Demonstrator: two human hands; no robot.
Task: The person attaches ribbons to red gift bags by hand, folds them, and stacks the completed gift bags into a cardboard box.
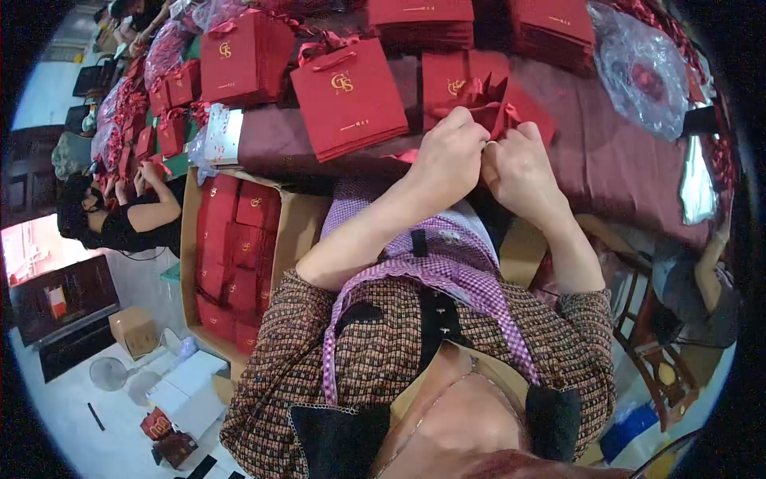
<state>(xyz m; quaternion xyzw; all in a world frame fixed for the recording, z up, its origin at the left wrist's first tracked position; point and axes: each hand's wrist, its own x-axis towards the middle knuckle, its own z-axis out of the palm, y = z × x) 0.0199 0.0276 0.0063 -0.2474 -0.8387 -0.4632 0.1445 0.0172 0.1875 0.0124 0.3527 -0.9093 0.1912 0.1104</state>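
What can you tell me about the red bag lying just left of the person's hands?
The red bag looks like stiff paper, flat and rectangular, with a large gold emblem and small gold writing below, too fine to read. A red ribbon handle shows at its top. It lies face up, slightly turned, on a stack of similar bags on dark red cloth. Neither hand seems to touch it.
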